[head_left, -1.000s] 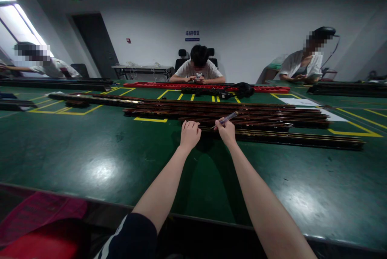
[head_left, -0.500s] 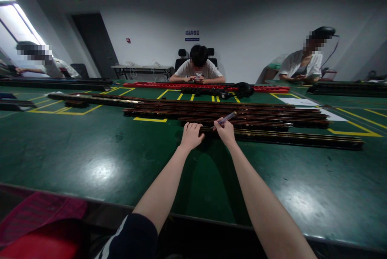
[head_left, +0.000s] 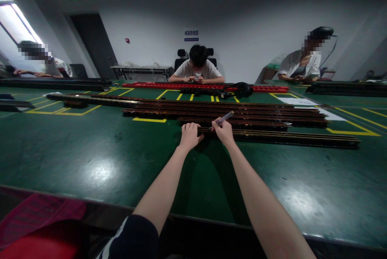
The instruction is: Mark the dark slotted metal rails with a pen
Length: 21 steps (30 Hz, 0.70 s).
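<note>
Along the near edge of a bundle of dark strips, one separate strip lies on the green tabletop, its left end beneath the person's left hand. That hand holds the end in a narrow grip, fingers over the top and thumb on the near side. Just to its right, the right hand pinches a pen, which slants down so that its tip seems to meet the strip's upper side. Judging by this, the pen work at this end is under way, not finished; any marks are too small to make out, so how much is done cannot be told. Neither hand touches the bundle behind, and whether its strips are marked does not show. Farther off lie a red rail and a black cable, with paper to the right and yellow tape on the tabletop. Across from the person, a co-worker sits bent over something small.
</note>
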### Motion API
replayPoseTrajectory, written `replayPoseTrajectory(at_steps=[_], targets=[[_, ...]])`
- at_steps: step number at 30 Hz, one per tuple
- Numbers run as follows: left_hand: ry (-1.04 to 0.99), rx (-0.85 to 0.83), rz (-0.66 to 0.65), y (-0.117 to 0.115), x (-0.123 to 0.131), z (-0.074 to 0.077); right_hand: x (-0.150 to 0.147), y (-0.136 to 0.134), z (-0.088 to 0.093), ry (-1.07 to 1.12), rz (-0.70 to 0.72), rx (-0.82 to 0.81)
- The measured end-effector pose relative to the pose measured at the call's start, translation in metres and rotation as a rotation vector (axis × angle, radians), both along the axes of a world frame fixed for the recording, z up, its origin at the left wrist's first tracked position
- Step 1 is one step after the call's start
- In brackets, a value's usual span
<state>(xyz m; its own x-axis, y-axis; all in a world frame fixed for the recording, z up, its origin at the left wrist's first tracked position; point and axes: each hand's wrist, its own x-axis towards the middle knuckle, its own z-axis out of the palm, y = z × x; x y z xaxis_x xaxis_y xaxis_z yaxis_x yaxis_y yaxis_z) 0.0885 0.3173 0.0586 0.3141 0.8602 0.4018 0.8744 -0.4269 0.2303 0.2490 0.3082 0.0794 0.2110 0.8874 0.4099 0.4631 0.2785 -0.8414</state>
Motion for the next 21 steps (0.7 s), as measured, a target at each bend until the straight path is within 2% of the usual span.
replayPoseTrajectory(at_steps=[11,21], targets=[[-0.047,-0.049,0.020,0.0046,-0.0024,0.0019,-0.0022,-0.0048,0.0030,0.016,0.036,0.006],[-0.038,0.002,0.021,0.0025,-0.0014,-0.0004,-0.0020,-0.0027,-0.0005,0.053,0.035,0.014]])
